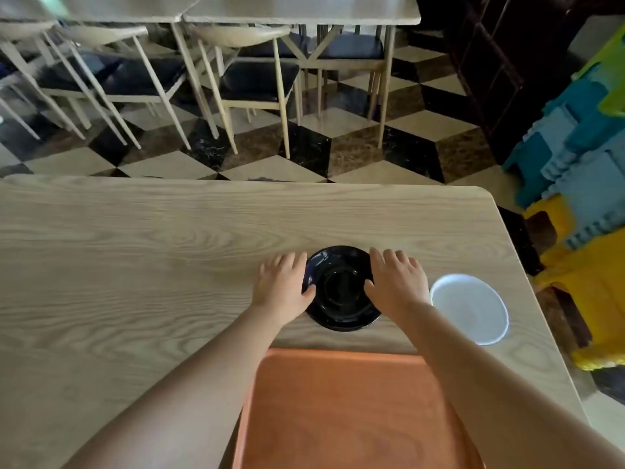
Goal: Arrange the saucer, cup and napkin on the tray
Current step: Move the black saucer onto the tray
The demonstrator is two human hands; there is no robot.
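A black saucer (341,292) lies on the wooden table just beyond the orange tray (345,411). My left hand (285,287) rests at the saucer's left rim with the thumb over the edge. My right hand (397,284) sits at its right rim, thumb also on the edge. Both hands have their fingers spread and touch the saucer from either side. A white cup (470,308) stands to the right of my right hand, seen from above. No napkin is in view.
The light wooden table (152,258) ends close to the cup on the right. Beyond the far edge are chairs (250,82) and another table on a checkered floor. Coloured foam mats (581,170) are stacked at the right.
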